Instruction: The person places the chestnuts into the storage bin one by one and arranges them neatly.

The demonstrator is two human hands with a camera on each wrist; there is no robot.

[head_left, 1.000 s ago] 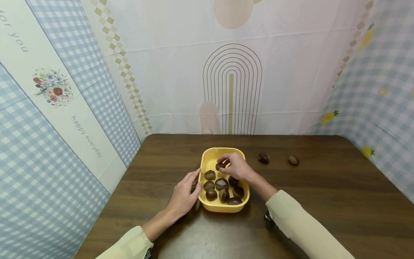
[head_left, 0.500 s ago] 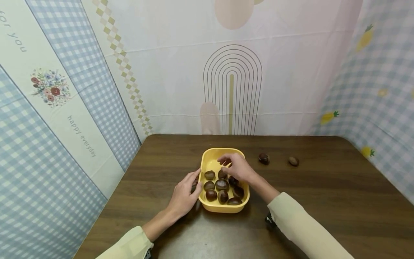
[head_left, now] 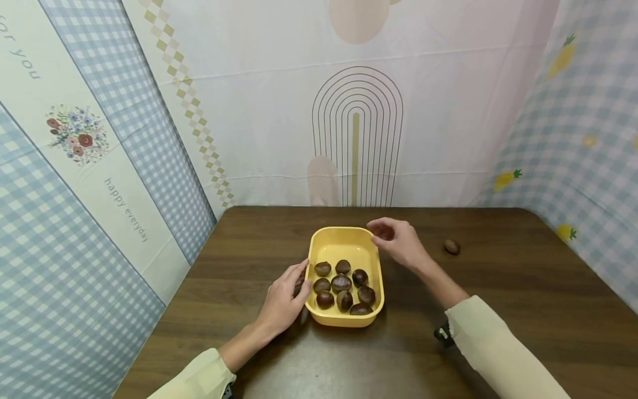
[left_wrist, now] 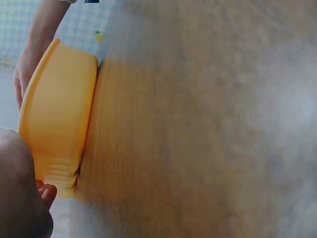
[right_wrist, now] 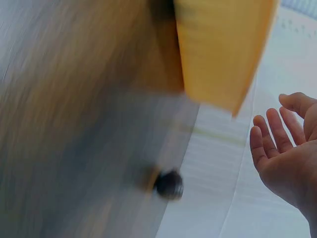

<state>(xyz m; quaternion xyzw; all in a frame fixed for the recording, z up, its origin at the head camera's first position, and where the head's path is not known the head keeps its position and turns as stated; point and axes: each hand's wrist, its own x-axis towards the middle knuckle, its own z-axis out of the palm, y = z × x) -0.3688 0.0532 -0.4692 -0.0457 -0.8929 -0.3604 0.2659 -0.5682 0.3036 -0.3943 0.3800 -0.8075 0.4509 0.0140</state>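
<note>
A yellow plastic tray (head_left: 345, 320) stands on the table with several brown chestnuts (head_left: 341, 284) in its near and middle parts. Against the tray's left side rests my left hand (head_left: 281, 299), its thumb and fingertips touching the rim and outer wall. My right hand (head_left: 399, 241) is just past the tray's far right corner, fingers bent loosely and apart. In the right wrist view that palm holds nothing, and a blurred dark chestnut (right_wrist: 169, 184) lies on the table below it. The chestnut right of the tray is hidden by the hand in the head view.
Farther right on the dark wooden table (head_left: 498, 288) lies one lighter brown chestnut (head_left: 452, 247). A patterned cloth (head_left: 269, 122) hangs along the table's back edge, and checked cloths hang at both sides.
My right hand let a chestnut go in the tray, then moved out over the right rim to the chestnut beside it. The left hand has stayed at the tray.
</note>
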